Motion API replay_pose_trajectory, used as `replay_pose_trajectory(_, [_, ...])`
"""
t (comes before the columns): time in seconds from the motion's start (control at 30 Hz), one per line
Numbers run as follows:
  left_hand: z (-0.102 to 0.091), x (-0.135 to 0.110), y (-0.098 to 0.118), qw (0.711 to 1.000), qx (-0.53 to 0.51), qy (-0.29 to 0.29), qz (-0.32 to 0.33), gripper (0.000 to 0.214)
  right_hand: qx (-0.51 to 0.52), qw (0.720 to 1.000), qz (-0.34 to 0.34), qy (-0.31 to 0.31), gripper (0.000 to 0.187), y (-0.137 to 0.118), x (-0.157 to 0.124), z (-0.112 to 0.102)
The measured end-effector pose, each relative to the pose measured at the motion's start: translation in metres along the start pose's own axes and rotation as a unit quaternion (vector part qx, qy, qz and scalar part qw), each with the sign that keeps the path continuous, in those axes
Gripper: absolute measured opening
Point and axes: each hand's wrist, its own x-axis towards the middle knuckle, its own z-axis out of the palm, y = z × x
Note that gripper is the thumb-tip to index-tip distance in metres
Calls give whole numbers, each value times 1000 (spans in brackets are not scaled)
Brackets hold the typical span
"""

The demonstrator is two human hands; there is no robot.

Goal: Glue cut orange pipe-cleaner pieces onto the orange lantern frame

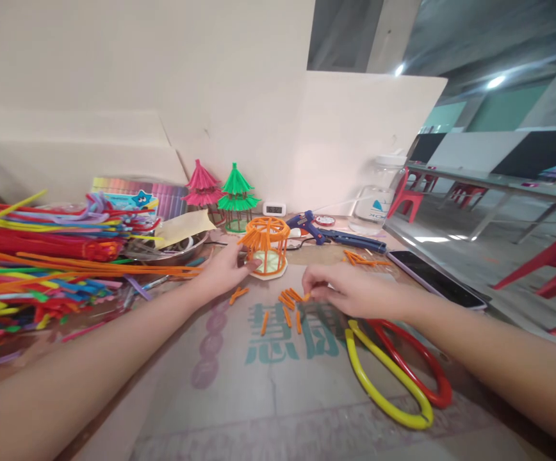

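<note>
A small orange pavilion frame (268, 243) of pipe-cleaner pieces stands on a pale round base on the cardboard-covered table (259, 397). My left hand (227, 269) rests against its left side, fingers closed on its base edge. My right hand (340, 289) is lower right of it, fingertips pinched on a short orange piece (305, 297). Several more short orange pieces (285, 307) lie scattered between my hands.
A heap of coloured pipe cleaners (42, 256) fills the left. Pink (202, 187) and green (236, 192) finished pavilions stand at the back by a blue glue gun (335, 235). Red-and-yellow scissors (393, 368) lie under my right wrist; a phone (434, 276) lies right.
</note>
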Motion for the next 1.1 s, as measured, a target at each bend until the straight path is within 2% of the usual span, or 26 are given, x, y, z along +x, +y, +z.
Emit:
replay_pose_trajectory(0.07, [0,0,2,1000,-3,2,-2,48,113,992,34,34,10,2,3,4])
replay_pose_trajectory(0.13, [-1,-1,3,1000,7,2,-6,47,211,973,50,82,3,5,7,10])
replay_pose_trajectory(0.2, [-2,-2,5,1000,12,-2,-1,46,272,950,45,147,9,6,12,15])
replay_pose_trajectory(0.33, [-4,-2,5,999,-10,0,42,52,359,899,15,251,20,6,24,20])
replay_pose_trajectory(0.43, [-5,-2,6,998,-9,11,61,52,401,868,1,293,24,7,33,26])
replay_pose_trajectory(0.53, [-5,-3,8,997,5,19,71,51,416,854,2,312,29,10,37,33])
replay_pose_trajectory(0.67, [-6,-5,11,993,53,33,97,48,401,863,26,307,27,14,35,38])
replay_pose_trajectory(0.8, [-7,-6,13,990,96,29,102,45,356,889,29,286,23,16,34,38])
replay_pose_trajectory(0.97, [-8,-7,16,986,110,26,125,42,240,933,-5,269,25,14,30,38])
replay_pose_trajectory(1.1, [-9,-6,16,985,113,25,127,40,151,954,-21,258,27,10,27,37])
